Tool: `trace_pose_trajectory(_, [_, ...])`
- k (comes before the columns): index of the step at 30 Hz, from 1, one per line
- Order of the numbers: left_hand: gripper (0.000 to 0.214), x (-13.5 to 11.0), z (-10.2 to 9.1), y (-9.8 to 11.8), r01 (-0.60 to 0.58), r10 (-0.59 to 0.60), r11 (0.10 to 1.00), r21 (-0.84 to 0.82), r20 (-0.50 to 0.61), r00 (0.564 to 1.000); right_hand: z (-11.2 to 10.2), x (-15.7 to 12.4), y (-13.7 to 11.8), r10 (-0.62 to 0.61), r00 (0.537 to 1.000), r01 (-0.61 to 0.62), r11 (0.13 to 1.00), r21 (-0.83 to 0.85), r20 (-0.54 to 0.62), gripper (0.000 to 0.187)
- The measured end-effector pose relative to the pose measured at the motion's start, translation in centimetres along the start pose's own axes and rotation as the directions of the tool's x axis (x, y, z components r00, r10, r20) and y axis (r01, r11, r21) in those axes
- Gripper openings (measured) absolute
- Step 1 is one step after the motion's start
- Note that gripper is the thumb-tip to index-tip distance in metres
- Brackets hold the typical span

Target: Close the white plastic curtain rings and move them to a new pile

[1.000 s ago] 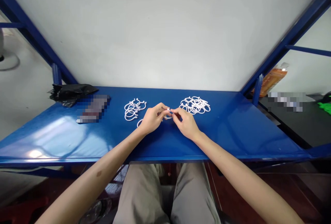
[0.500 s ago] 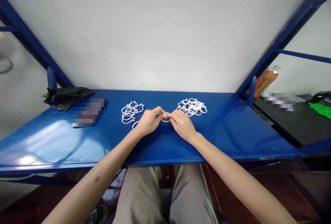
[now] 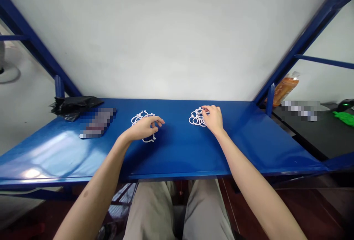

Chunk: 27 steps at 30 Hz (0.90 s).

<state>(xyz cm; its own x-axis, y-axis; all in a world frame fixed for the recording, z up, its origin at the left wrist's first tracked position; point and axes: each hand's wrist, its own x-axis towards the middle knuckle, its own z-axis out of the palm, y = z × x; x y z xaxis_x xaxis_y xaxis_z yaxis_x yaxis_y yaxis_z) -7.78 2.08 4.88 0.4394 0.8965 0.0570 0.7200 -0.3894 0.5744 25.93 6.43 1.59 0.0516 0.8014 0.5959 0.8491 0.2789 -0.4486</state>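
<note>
Above the left group of white plastic curtain rings (image 3: 136, 118), my left hand (image 3: 142, 126) hangs with its fingers apart and nothing in them. These rings have gaps between their knobbed ends. One more gapped ring (image 3: 148, 141) lies just below that hand, partly covered by it. My right hand (image 3: 214, 118) is at the right-hand pile of white rings (image 3: 197, 118), thumb and forefinger closed on a ring at the pile's upper right. The hand hides part of this pile, whose rings overlap one another.
The blue table (image 3: 177, 155) has a front edge near my knees. A black plastic bag (image 3: 73, 106) and a blurred-out flat object (image 3: 99, 122) lie at the left. Blue frame bars slope up on both sides. At right, a dark surface holds an orange pouch (image 3: 284, 88) and something green (image 3: 344, 117).
My hands, together at the middle over a ring, have parted. The left moved left over its group of rings; the right moved right to the pile. No ring lies between them now.
</note>
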Motion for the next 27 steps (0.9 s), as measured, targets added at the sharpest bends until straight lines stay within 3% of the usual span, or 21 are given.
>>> trace_pose_trajectory(4, [0.041,-0.5,-0.6,-0.6,-0.001,-0.002,1.0,0.028,0.112,0.994,0.6,0.1,-0.3,0.049,0.999,-0.048,0.998,-0.048,0.019,0.026])
trace_pose_trajectory(10, [0.021,0.3,0.7,-0.6,-0.014,0.012,0.997,0.071,0.029,1.0,0.2,-0.4,-0.5,0.031,0.997,-0.031,1.0,0.003,-0.068,0.026])
trace_pose_trajectory(18, [0.016,1.4,3.1,0.2,-0.092,0.11,0.988,0.121,-0.15,0.982,-0.1,-1.2,-0.8,-0.039,0.996,0.04,0.999,0.013,-0.077,0.024])
trace_pose_trajectory(22, [0.019,1.6,3.6,0.8,-0.07,0.093,0.991,0.113,-0.215,0.972,-0.2,-1.7,-1.4,-0.099,0.992,0.101,0.995,0.009,-0.083,0.022])
trace_pose_trajectory(24, [0.027,1.5,3.3,0.8,-0.051,0.07,0.994,0.093,-0.218,0.973,-0.3,-2.1,-1.6,-0.132,0.987,0.134,0.991,0.013,-0.087,0.021])
trace_pose_trajectory(27, [0.039,1.2,2.6,0.5,-0.081,0.091,0.992,0.093,-0.117,0.989,-0.3,-2.5,-1.9,-0.171,0.982,0.173,0.985,0.021,-0.082,0.02])
